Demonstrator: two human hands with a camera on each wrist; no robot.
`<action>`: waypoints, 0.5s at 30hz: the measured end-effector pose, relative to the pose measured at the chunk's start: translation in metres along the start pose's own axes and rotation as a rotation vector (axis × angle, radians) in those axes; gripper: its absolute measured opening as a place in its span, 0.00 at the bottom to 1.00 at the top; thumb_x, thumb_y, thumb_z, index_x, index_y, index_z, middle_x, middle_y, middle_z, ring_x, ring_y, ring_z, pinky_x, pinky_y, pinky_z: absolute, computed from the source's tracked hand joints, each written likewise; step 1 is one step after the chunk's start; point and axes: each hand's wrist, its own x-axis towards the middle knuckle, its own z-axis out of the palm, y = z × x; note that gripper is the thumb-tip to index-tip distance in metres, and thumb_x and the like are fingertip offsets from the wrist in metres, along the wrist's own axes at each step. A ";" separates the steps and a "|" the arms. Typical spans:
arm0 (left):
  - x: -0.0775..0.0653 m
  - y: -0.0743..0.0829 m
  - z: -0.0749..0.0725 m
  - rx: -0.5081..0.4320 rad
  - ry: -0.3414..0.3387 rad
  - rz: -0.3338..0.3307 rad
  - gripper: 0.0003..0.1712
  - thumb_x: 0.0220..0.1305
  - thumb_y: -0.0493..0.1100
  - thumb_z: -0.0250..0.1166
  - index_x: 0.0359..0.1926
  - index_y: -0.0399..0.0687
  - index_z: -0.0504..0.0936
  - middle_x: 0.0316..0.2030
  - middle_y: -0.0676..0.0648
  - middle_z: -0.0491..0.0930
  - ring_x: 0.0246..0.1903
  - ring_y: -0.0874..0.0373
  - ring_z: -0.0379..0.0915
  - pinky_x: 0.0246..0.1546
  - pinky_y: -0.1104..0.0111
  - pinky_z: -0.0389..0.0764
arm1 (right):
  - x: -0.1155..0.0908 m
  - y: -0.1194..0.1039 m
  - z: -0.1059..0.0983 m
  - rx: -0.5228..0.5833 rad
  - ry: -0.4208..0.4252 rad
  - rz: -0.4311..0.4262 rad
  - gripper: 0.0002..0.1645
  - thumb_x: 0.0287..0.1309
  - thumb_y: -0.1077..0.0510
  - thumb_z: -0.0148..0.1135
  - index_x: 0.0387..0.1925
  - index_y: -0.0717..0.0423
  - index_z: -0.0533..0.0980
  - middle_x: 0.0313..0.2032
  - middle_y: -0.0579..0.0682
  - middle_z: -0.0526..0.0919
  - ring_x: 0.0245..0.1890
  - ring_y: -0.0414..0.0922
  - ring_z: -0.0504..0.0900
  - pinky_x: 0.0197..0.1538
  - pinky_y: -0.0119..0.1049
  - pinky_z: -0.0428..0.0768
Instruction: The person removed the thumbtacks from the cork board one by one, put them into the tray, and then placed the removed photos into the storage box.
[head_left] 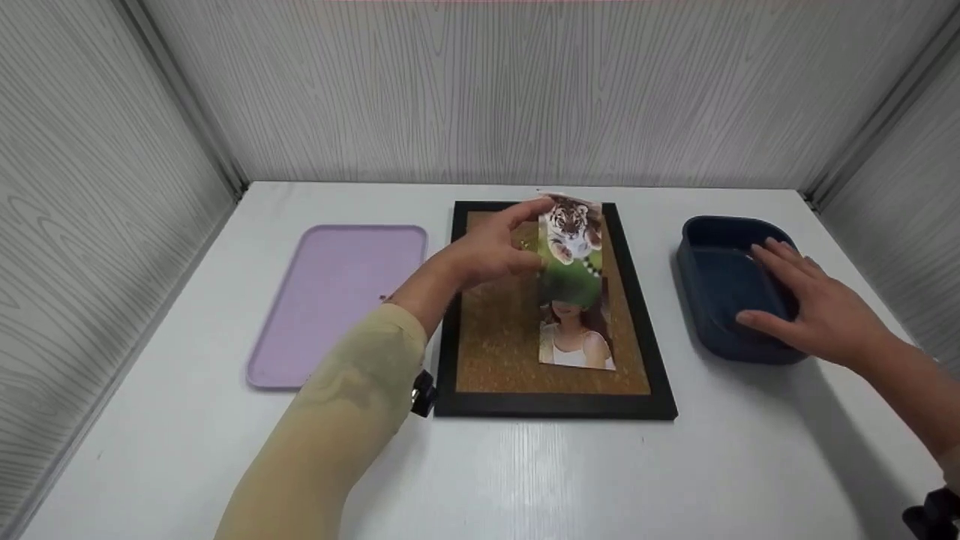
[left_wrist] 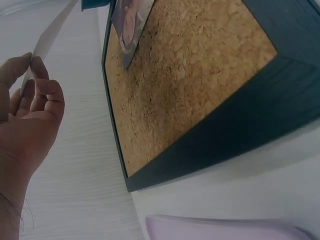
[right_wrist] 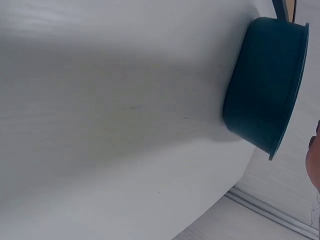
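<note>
My left hand (head_left: 487, 251) pinches a tiger photo (head_left: 571, 232) by its left edge, above a black-framed corkboard (head_left: 495, 352). The left wrist view shows that photo (left_wrist: 50, 35) nearly edge-on between the thumb and fingers of the left hand (left_wrist: 32, 107). Below the tiger picture in the head view, a portrait photo (head_left: 576, 345) of a person in a white top lies on the cork, its upper part covered. Over the dark blue bin (head_left: 701, 300) hovers my right hand (head_left: 829, 311), fingers spread; only its edge (right_wrist: 314, 160) enters the right wrist view.
A flat lilac tray (head_left: 337, 300) lies left of the corkboard, partly behind my left forearm. The bin stands to the board's right on the white table (head_left: 555, 480). Grey wood-grain panels (head_left: 480, 97) enclose the table at the back and both sides.
</note>
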 end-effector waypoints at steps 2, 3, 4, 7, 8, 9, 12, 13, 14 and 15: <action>0.003 0.003 0.003 0.003 -0.001 0.002 0.51 0.66 0.31 0.69 0.84 0.58 0.58 0.78 0.48 0.61 0.23 0.59 0.65 0.32 0.66 0.76 | -0.004 0.007 0.001 -0.001 -0.006 0.025 0.60 0.65 0.40 0.73 0.86 0.45 0.48 0.84 0.59 0.47 0.79 0.74 0.48 0.64 0.82 0.56; 0.004 0.004 0.005 0.005 -0.002 0.002 0.51 0.66 0.31 0.69 0.84 0.58 0.57 0.78 0.49 0.60 0.23 0.59 0.66 0.33 0.66 0.77 | -0.006 0.010 0.002 -0.001 -0.010 0.036 0.61 0.65 0.39 0.72 0.87 0.45 0.47 0.84 0.59 0.46 0.78 0.76 0.47 0.64 0.82 0.55; 0.005 0.005 0.007 0.003 -0.002 -0.001 0.51 0.67 0.31 0.70 0.84 0.59 0.57 0.79 0.49 0.59 0.23 0.59 0.68 0.34 0.66 0.78 | -0.009 0.014 0.002 0.000 -0.013 0.045 0.62 0.65 0.39 0.72 0.87 0.45 0.45 0.84 0.60 0.45 0.77 0.78 0.47 0.65 0.82 0.53; 0.008 0.007 0.012 0.001 0.002 0.000 0.52 0.67 0.31 0.70 0.85 0.59 0.56 0.81 0.51 0.57 0.27 0.60 0.72 0.37 0.66 0.80 | -0.016 0.023 0.005 0.015 -0.023 0.073 0.65 0.65 0.38 0.72 0.87 0.46 0.41 0.84 0.63 0.41 0.78 0.78 0.43 0.70 0.80 0.48; 0.009 0.008 0.013 -0.006 0.003 0.001 0.52 0.66 0.31 0.70 0.85 0.58 0.56 0.81 0.51 0.57 0.28 0.60 0.73 0.38 0.65 0.81 | -0.018 0.026 0.006 0.020 -0.027 0.079 0.66 0.65 0.38 0.72 0.87 0.46 0.40 0.84 0.65 0.39 0.78 0.78 0.42 0.71 0.78 0.45; 0.011 0.008 0.015 -0.011 0.004 0.002 0.53 0.66 0.31 0.70 0.85 0.58 0.56 0.81 0.51 0.57 0.30 0.58 0.75 0.39 0.65 0.82 | -0.020 0.029 0.007 0.026 -0.033 0.088 0.66 0.65 0.38 0.72 0.87 0.46 0.39 0.84 0.66 0.38 0.78 0.77 0.40 0.73 0.77 0.43; 0.015 0.010 0.020 -0.009 0.014 0.004 0.54 0.65 0.32 0.72 0.85 0.59 0.56 0.81 0.53 0.57 0.42 0.55 0.80 0.46 0.64 0.83 | -0.026 0.036 0.010 0.031 -0.052 0.125 0.68 0.66 0.37 0.71 0.87 0.47 0.35 0.83 0.68 0.34 0.79 0.77 0.38 0.73 0.77 0.40; 0.016 0.011 0.021 -0.001 0.018 0.005 0.54 0.65 0.34 0.73 0.85 0.59 0.56 0.81 0.54 0.56 0.51 0.55 0.79 0.50 0.64 0.82 | -0.028 0.038 0.010 0.028 -0.058 0.135 0.69 0.66 0.37 0.70 0.87 0.48 0.33 0.83 0.69 0.33 0.78 0.78 0.38 0.71 0.79 0.42; 0.018 0.011 0.023 0.000 0.019 0.003 0.54 0.66 0.34 0.73 0.85 0.60 0.56 0.81 0.54 0.56 0.55 0.53 0.78 0.52 0.64 0.82 | -0.029 0.040 0.011 0.026 -0.061 0.145 0.69 0.67 0.37 0.69 0.86 0.49 0.32 0.82 0.70 0.32 0.77 0.79 0.38 0.70 0.81 0.44; 0.019 0.011 0.024 0.007 0.022 0.003 0.54 0.66 0.36 0.74 0.85 0.60 0.56 0.81 0.55 0.56 0.63 0.54 0.73 0.55 0.65 0.80 | -0.030 0.042 0.012 0.024 -0.064 0.155 0.69 0.67 0.36 0.69 0.86 0.50 0.31 0.82 0.71 0.31 0.77 0.80 0.39 0.67 0.82 0.46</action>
